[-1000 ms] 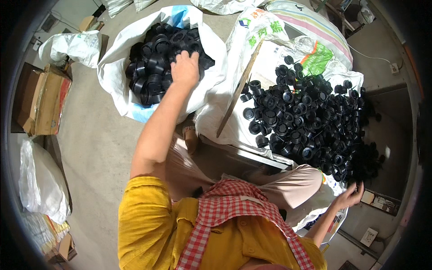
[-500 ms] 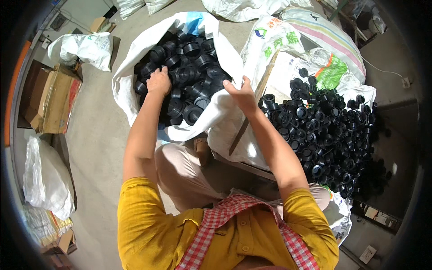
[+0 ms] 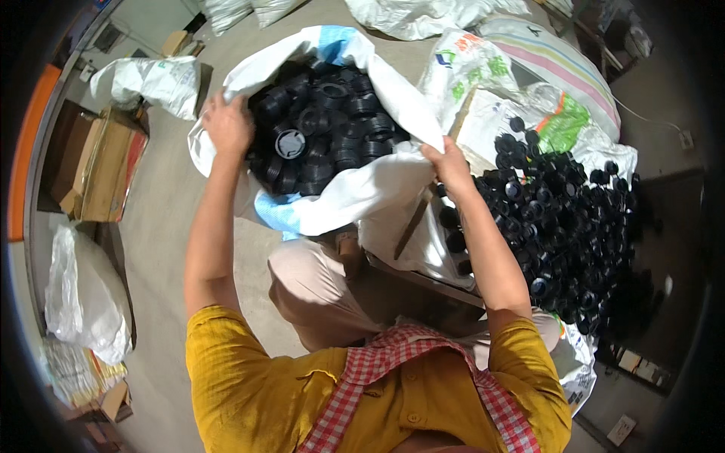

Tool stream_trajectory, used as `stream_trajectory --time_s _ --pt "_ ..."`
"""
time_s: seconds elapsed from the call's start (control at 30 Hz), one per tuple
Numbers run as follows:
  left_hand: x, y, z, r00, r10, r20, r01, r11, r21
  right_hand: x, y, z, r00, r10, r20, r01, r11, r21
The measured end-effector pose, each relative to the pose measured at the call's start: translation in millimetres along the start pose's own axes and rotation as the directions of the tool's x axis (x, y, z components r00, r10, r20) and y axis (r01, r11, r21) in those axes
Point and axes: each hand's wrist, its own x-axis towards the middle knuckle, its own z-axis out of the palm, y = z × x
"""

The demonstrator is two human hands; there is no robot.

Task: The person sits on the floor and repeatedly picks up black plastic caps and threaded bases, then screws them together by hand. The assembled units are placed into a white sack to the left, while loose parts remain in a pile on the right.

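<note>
A white woven sack (image 3: pixel 393 177) with blue patches stands open in front of me, filled with round black plastic caps (image 3: pixel 310 121). One cap with a pale disc face shows among them. At the sack's left rim, my left hand (image 3: pixel 228 124) is closed over the folded edge, its fingers slightly blurred. My right hand (image 3: pixel 451 167) pinches the rim on the right side, pulling the cloth taut. To the right of that hand lies a large heap of smaller black caps (image 3: pixel 559 219), spread on white sacking.
Beside the right hand leans a wooden strip (image 3: pixel 414 226), partly covered. A striped full sack (image 3: pixel 559 57) lies at the back right. On the left are a cardboard box (image 3: pixel 113 166), a white bag (image 3: pixel 158 83) and a clear plastic bag (image 3: pixel 87 294).
My left hand has left the black caps and taken the sack's left rim. The right hand has moved right and down with its edge. The sack's mouth has tilted and the caps have shifted.
</note>
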Motion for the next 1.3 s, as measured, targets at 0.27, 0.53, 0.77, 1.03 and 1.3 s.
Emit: stream_trajectory --time_s 0.27,0.53,0.77,1.03,1.3 --pt "-41.0 106.0 -77.3 0.979 0.201 -0.039 -0.182 0.77 -0.612 -18.3 134.1 -78.6 1.0 -0.021 -0.003 0.018 0.918 -0.396" --pt "-153.4 253.8 -96.1 0.476 0.845 0.245 -0.336 0.433 -0.836 6.4 131.0 -109.4 0.946 -0.323 -0.03 0.089 0.35 -0.932" --pt "-172.9 259.7 -45.2 0.283 0.866 0.411 -0.528 0.499 -0.688 85.4 131.8 -108.9 0.986 0.153 -0.065 -0.006 -0.358 -0.934" --pt "-160.2 253.9 -48.2 0.365 0.868 0.336 -0.592 0.495 -0.636 86.5 149.6 -88.6 0.919 0.359 0.165 0.272 -0.272 -0.923" --pt "-163.3 265.7 -47.7 0.28 0.845 0.456 -0.55 0.531 -0.644 -42.4 110.9 -101.2 0.842 0.175 0.51 0.535 -0.153 -0.831"
